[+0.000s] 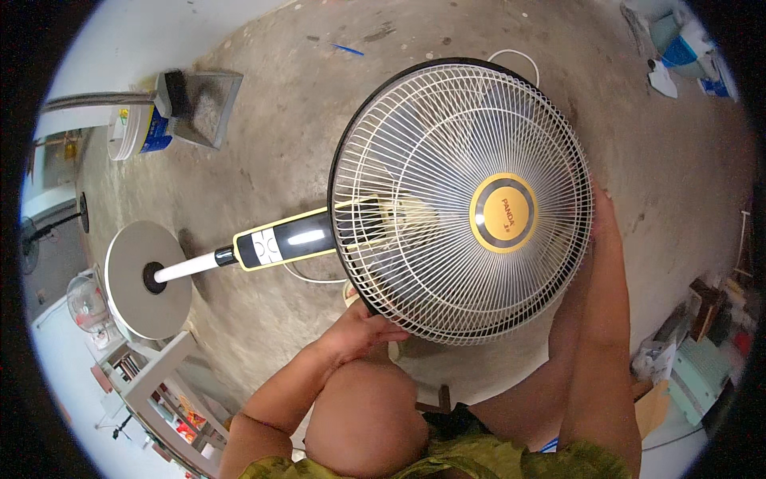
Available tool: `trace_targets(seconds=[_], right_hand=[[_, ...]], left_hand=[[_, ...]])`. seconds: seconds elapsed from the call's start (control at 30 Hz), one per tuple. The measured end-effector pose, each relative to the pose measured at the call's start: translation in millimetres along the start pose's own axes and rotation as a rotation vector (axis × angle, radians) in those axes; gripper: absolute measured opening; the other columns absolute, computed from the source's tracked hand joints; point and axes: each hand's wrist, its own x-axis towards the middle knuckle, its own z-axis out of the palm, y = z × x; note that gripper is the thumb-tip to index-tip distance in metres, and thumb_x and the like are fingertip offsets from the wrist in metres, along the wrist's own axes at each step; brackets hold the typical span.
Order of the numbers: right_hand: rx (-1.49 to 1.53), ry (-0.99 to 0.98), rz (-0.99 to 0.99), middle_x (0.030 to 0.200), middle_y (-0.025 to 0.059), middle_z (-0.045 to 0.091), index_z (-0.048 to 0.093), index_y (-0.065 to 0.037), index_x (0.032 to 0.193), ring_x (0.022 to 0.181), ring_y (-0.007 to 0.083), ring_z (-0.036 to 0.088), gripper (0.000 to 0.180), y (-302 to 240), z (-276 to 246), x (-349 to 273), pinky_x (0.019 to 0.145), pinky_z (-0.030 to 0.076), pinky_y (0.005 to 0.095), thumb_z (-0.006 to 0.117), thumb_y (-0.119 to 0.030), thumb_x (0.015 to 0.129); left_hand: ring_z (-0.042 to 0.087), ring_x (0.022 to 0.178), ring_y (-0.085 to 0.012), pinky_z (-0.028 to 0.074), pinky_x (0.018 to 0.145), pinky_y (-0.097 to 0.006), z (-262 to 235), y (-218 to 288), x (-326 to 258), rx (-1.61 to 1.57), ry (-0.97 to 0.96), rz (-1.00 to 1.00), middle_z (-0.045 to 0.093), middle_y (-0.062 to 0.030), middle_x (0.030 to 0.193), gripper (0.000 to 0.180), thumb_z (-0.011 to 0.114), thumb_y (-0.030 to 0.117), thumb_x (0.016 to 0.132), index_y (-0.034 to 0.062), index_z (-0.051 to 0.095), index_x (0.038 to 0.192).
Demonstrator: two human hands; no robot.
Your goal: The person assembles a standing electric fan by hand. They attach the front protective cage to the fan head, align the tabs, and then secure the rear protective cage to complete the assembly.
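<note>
A pedestal fan (447, 144) lies tilted across in front of me, its round white wire grille facing up. A yellow disc with a dark ring (507, 213) marks the grille's centre. Leftward runs the black control panel with yellow edging (299, 238), then a white pole (187, 266) and a round pale base (132, 291) turned on edge. My left hand (363, 329) grips the lower left rim of the fan head beside my knee. At the right rim, my right hand (604, 214) holds the grille's edge, its fingers partly hidden behind it.
A dustpan (209, 108) and a white-and-blue bucket (132, 132) stand at the far left. A white shelf (159, 383) with small items is at the lower left. A pale green box (696, 379) sits at the lower right. The white cord (519, 54) curves behind the fan head.
</note>
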Motion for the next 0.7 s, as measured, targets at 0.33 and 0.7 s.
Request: trace_targets(seconds=[0.33,0.7], right_hand=[[-0.022,-0.306,0.071,0.135,0.0178,0.047,0.042,0.000,0.135,0.117,0.0305,0.049,0.070,12.3,-44.3,74.9,0.095,0.043,0.0422,0.060,-0.047,0.087],[-0.146,-0.313,-0.174,0.117,0.0187,0.058,0.052,0.001,0.123,0.103,0.0280,0.058,0.047,7.4,-17.2,29.8,0.088,0.048,0.0383,0.045,-0.037,0.095]], left_hand=[[0.061,0.103,-0.0272,0.055,0.086,-0.038,-2.9,-1.9,2.7,-0.023,-0.055,0.007,0.059,-0.0145,0.118,0.046,0.050,-0.006,0.087,0.0035,0.040,0.131],[0.062,0.103,-0.0272,0.055,0.087,-0.039,-6.8,-2.3,4.1,0.000,-0.064,0.009,0.060,-0.0154,0.116,0.042,0.048,-0.004,0.089,0.0016,0.041,0.130]])
